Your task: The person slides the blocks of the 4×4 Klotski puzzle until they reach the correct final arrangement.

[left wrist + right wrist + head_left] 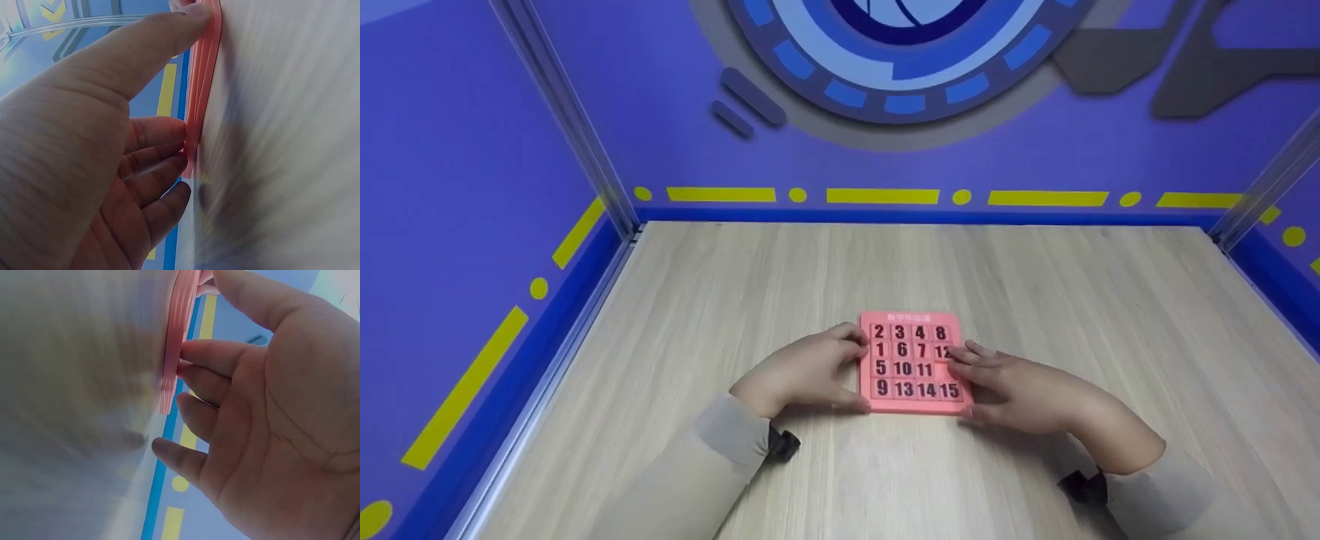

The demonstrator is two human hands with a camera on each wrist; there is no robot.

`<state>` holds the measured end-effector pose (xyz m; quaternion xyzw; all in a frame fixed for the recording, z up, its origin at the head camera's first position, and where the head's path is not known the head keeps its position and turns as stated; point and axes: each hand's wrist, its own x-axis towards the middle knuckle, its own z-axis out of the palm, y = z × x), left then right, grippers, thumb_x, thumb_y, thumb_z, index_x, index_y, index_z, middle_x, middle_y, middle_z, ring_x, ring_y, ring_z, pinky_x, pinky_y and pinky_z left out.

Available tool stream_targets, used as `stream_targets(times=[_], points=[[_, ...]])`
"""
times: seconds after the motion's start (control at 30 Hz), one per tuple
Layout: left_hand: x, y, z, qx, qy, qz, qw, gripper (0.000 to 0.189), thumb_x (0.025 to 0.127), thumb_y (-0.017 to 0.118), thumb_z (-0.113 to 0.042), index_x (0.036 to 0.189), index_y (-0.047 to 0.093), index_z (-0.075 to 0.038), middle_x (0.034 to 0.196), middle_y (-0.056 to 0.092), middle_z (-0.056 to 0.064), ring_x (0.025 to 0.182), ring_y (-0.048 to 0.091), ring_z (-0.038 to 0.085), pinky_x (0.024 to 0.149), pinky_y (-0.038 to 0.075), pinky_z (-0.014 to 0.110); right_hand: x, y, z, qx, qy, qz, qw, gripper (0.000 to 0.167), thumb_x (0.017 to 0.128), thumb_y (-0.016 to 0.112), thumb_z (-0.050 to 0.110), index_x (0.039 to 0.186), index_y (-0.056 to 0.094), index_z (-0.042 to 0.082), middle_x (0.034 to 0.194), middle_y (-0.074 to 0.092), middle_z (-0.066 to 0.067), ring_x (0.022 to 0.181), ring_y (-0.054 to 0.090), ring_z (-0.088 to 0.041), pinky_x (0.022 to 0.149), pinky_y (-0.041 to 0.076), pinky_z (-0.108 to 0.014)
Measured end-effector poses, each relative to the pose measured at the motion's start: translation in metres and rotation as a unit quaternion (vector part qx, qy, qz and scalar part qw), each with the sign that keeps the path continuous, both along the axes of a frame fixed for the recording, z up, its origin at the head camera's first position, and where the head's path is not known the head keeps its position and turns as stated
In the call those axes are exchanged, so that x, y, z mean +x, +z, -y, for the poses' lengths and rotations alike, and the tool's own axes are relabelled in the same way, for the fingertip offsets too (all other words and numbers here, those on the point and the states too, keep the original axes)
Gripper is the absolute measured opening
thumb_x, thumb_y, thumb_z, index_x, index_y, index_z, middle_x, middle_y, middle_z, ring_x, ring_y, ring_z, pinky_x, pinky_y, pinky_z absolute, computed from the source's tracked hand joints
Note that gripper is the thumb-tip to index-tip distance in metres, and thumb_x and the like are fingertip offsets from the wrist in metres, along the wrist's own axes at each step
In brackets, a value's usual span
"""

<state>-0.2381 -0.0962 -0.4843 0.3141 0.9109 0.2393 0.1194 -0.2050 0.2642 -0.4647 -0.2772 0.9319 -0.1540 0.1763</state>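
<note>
A pink number slide puzzle (915, 405) lies flat on the wooden table. Its black-numbered tiles fill the frame except for one gap in the third row, right of the 11. Along the puzzle's left side rests my left hand (810, 371), its thumb at the lower left corner and fingertips against the edge farther up. My right hand (1024, 390) reaches over the right edge, with fingertips by the 12 tile (942, 352) and the gap. Its thumb is near the lower right corner. In the wrist views, both hands' fingers are loosely extended; the puzzle (201, 84) appears edge-on.
The light wooden table (720, 277) extends around the puzzle. Blue panels with yellow dashes (883, 196) stand at the back and sides, joined by metal posts (585, 142). Dark straps (784, 444) sit at both sleeve cuffs.
</note>
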Motion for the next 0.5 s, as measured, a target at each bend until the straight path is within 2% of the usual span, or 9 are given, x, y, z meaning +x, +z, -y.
stream_targets(times=[0.27,0.5], points=[[0.001,-0.0003,0.0004,0.0,0.0,-0.003,1.0,0.083,0.085,0.098,-0.048,0.154,0.071,-0.01,0.163,0.058,-0.007,0.155,0.058,0.016,0.137,0.045,0.035,0.0016,0.0026,0.0024,0.008,0.007,-0.005,0.9999,0.081,0.105,0.074,0.057,0.17,0.053,0.014,0.185,0.037,-0.008,0.173,0.031,-0.043,0.14,0.031,-0.07],[0.0004,0.0012,-0.001,-0.002,-0.003,-0.002,1.0,0.084,0.085,0.098,-0.047,0.154,0.07,-0.009,0.163,0.058,-0.006,0.155,0.058,0.017,0.137,0.044,0.035,-0.0014,0.0007,0.0021,0.0,-0.013,0.0,0.9999,0.087,0.105,0.072,0.063,0.175,0.045,0.02,0.188,0.031,-0.005,0.175,0.026,-0.042,0.139,0.033,-0.069]])
